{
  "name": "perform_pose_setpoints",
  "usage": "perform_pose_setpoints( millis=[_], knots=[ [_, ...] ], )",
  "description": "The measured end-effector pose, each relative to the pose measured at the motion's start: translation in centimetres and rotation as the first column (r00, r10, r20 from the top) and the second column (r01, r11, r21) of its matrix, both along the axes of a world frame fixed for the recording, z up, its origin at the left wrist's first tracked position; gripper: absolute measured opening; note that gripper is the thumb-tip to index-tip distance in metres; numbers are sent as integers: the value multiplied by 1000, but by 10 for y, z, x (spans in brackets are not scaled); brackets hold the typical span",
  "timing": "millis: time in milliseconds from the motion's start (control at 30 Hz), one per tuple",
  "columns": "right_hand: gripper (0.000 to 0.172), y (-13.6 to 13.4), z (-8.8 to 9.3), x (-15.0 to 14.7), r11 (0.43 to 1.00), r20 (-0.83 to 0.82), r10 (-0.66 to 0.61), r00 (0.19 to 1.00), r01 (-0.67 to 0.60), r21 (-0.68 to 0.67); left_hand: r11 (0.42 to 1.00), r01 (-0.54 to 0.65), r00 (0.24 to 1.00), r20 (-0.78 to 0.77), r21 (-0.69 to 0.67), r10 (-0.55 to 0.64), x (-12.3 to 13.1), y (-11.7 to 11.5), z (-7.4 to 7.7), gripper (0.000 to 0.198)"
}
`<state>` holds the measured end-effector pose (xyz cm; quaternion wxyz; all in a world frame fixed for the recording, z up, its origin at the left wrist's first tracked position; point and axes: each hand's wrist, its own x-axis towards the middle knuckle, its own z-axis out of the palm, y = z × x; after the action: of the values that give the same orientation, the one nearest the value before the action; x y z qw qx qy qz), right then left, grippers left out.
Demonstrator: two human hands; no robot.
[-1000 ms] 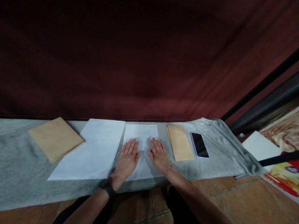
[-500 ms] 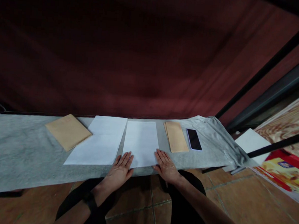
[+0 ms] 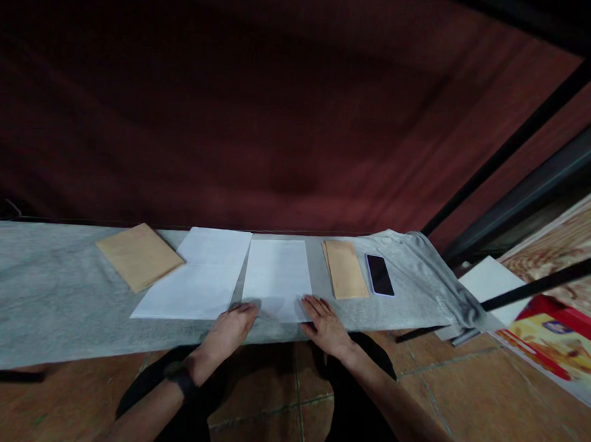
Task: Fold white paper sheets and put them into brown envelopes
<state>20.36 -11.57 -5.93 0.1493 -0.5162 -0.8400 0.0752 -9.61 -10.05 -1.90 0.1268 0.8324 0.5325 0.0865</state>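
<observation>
A white sheet of paper lies in front of me on the grey cloth. My left hand is at its near left corner, fingers drawn together and pinching the edge; that corner looks slightly raised. My right hand rests with fingers stretched out at the near right corner, fingertips on the paper. To the left, beside this sheet, are larger white sheets with a crease across them. A brown envelope overlaps their left edge. On the right lie narrower brown envelopes, one partly under another.
A phone in a pale purple case lies right of the envelopes. The grey cloth covers a narrow bench against a dark red curtain. Black metal bars and a red and yellow box are at the right.
My left hand has gone from lying flat to curling its fingers at the sheet's near left corner, which has lifted a little. My right hand stays at its corner.
</observation>
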Motion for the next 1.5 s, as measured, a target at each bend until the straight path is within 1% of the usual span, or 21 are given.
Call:
perform_pose_setpoints(
  millis=[67,133,200,300,333,400,500,567,633,700,800,867,967,1067,1167,1200,1267,1300,1367,1433,1500],
  knots=[
    [66,5,3,6,1000,-85,25,996,-26,-13,998,-15,990,136,-61,24,-6,-4,4,36],
    [62,10,7,13,998,-176,51,983,-57,-27,992,23,957,288,-127,15,-13,-8,6,36],
    [51,13,12,19,995,-262,67,963,-85,-61,982,47,913,407,-185,33,-21,-11,4,35],
    [31,15,18,22,983,-400,33,916,-102,-153,974,2,853,510,-225,116,-34,-5,-2,34],
    [27,15,20,21,977,-449,8,894,-103,-187,973,-13,836,532,-231,138,-38,-1,-6,37],
    [25,15,22,18,966,-537,-44,843,-102,-239,968,-22,813,559,-249,162,-43,10,-11,45],
    [28,20,26,13,956,-593,-100,799,-89,-280,961,-24,794,578,-275,186,-44,27,-16,37],
    [29,26,28,11,954,-594,-101,798,-93,-286,948,-69,781,574,-311,245,-42,36,-15,34],
    [31,33,30,9,948,-597,-83,798,-122,-295,922,-119,759,564,-369,324,-39,43,-11,39],
    [34,41,30,8,934,-613,-111,782,-128,-333,901,-142,720,582,-410,378,-36,49,-6,45],
    [36,59,25,5,910,-626,-256,737,-35,-413,891,-153,635,649,-428,420,-30,60,-3,49],
    [36,75,19,1,905,-646,-332,688,39,-423,885,-182,586,675,-429,448,-26,70,-5,51],
    [35,98,10,-8,905,-683,-378,625,93,-416,877,-245,529,702,-413,477,-18,85,-11,53],
    [34,110,3,-14,897,-694,-396,601,89,-434,879,-229,500,724,-418,475,-16,93,-19,52],
    [32,112,0,-15,875,-711,-430,556,64,-479,879,-204,538,701,-430,468,-19,96,-24,46],
    [32,113,0,-15,868,-709,-443,550,63,-493,881,-218,571,677,-421,465,-20,96,-24,44],
    [30,116,0,-15,857,-681,-463,568,89,-508,884,-272,676,578,-379,456,-19,98,-21,40],
    [28,118,1,-16,852,-657,-471,589,110,-512,885,-307,742,494,-350,453,-18,99,-18,38],
    [25,121,1,-17,846,-602,-479,639,153,-511,881,-376,854,262,-288,449,-12,99,-10,34],
    [22,123,1,-18,845,-548,-477,687,189,-500,874,-424,896,31,-237,443,-3,96,0,32],
    [19,123,1,-19,848,-501,-478,722,229,-478,870,-452,892,-118,-197,437,5,93,9,34]
  ],
)
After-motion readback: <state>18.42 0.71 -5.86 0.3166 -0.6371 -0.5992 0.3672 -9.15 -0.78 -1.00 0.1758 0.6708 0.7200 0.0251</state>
